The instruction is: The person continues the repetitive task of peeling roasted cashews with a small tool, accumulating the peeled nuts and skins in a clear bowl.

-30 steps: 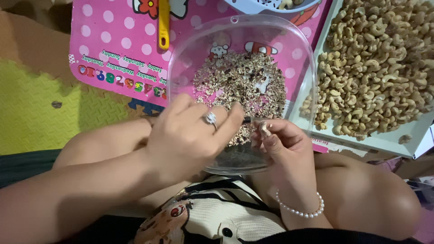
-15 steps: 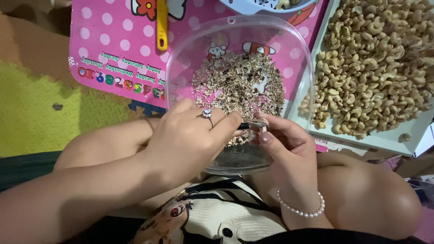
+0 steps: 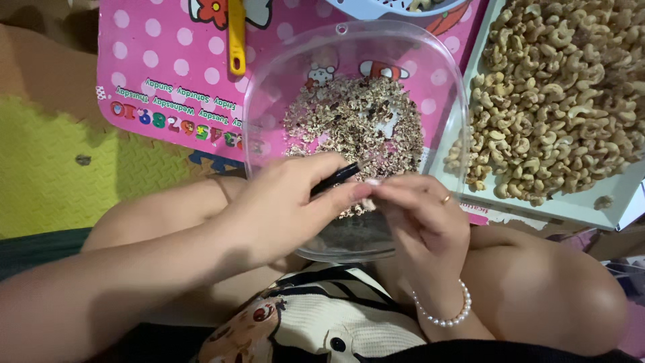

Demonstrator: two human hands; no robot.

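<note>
Left hand: the left hand (image 3: 282,208) is curling shut around a thin dark tool (image 3: 334,180), which is poking out between thumb and fingers toward the right; its tip is blurring against the tub and is hard to make out.
Right hand: the right hand (image 3: 420,218) is pinching its fingertips together on a small pale nut (image 3: 371,183), which is mostly hiding under the fingers; the two hands are meeting over the near edge of the tub.
Wrist: a white bead bracelet (image 3: 443,312) is circling the right wrist.
Tub: a clear plastic tub (image 3: 269,87) is resting against the person's knees, its near rim hiding behind both hands.
Tub contents: a heap of brownish peel scraps (image 3: 353,121) is lying in the tub.
Tray: a white tray (image 3: 571,210) to the right is holding peeled cashews (image 3: 557,101); the frame is cutting off its far and right sides.
Far side: a pink dotted mat (image 3: 161,67) is lying under the tub, with a yellow handle (image 3: 236,37) on it, its top cut off.
Far edge: a pale blue basket (image 3: 396,8) is showing only its near rim.
Left: a yellow foam floor tile (image 3: 60,168) is lying beside the mat.
</note>
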